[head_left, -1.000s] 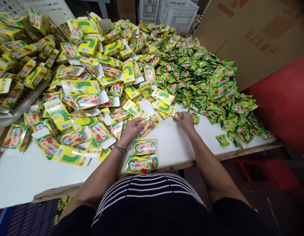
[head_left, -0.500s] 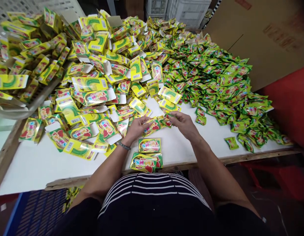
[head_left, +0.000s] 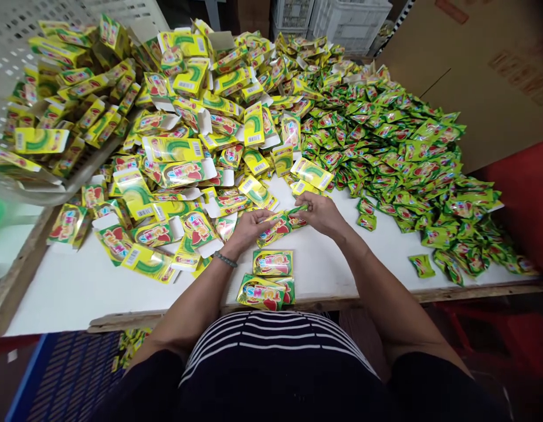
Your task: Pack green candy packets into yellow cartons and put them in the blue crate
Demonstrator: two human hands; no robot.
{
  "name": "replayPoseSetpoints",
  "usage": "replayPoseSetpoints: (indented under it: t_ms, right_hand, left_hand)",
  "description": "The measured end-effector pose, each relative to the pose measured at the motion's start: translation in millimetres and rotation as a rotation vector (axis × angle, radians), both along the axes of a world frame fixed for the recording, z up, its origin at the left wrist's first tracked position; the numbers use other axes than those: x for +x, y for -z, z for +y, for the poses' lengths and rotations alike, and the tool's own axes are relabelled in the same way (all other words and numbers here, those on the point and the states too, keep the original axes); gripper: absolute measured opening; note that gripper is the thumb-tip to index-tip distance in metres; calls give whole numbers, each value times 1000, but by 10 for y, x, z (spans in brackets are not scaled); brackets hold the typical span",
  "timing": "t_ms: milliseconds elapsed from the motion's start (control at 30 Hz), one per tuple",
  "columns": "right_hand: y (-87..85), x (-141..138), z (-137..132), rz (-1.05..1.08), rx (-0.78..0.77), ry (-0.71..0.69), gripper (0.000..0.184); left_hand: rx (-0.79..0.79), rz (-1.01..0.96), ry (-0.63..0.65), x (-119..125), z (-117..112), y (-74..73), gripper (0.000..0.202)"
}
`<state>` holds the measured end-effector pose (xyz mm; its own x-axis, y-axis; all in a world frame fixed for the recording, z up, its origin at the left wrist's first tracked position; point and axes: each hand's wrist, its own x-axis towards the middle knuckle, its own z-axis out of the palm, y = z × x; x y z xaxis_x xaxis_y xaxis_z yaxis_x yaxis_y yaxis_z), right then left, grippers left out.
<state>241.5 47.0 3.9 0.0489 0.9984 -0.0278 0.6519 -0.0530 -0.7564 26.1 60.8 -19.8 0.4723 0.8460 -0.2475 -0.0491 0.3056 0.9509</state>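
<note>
My left hand point(head_left: 249, 230) is closed on the left end of a small yellow-green candy box point(head_left: 274, 230), which lies low over the white table. At the box's right end my right hand point(head_left: 322, 212) pinches a green candy packet point(head_left: 298, 217). Whether the packet is partly inside the box cannot be made out. Just below, nearer my body, lie several filled-looking boxes point(head_left: 272, 262), flat and close together. Left of my hands spreads a heap of candy boxes point(head_left: 172, 149), many with white flaps standing up. A pile of green packets point(head_left: 386, 135) rises on the right.
A white perforated basket point(head_left: 73, 184) tips more boxes onto the table point(head_left: 328, 269) at the left. Large brown cardboard point(head_left: 486, 64) stands behind the packets. White crates point(head_left: 348, 26) are at the back, a blue crate point(head_left: 64, 369) below the wooden table edge.
My right hand has pushed the packet closer against the box's end. The whole view has shifted slightly, so the heaps appear further right.
</note>
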Motion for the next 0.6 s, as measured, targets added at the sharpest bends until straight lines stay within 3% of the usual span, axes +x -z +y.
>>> replayPoseSetpoints:
  t_ms: [200,333,467,600]
  right_hand:
    - [3,-65,-62,136,28,57,25]
    - [-18,-141,-128,194,45,4,24]
    - [-31,-233,-189,352,60,61,34]
    - [-33,-345,-246,264,105,41,35]
  left_hand:
    - [-96,-75,-19,30,-19,-19,44]
    - [-114,-84,-2,85,-56,-18,44]
    - [-125,-74,-93,105,-80,-14,43]
    - [-134,-109,-164,108,-93,-13,46]
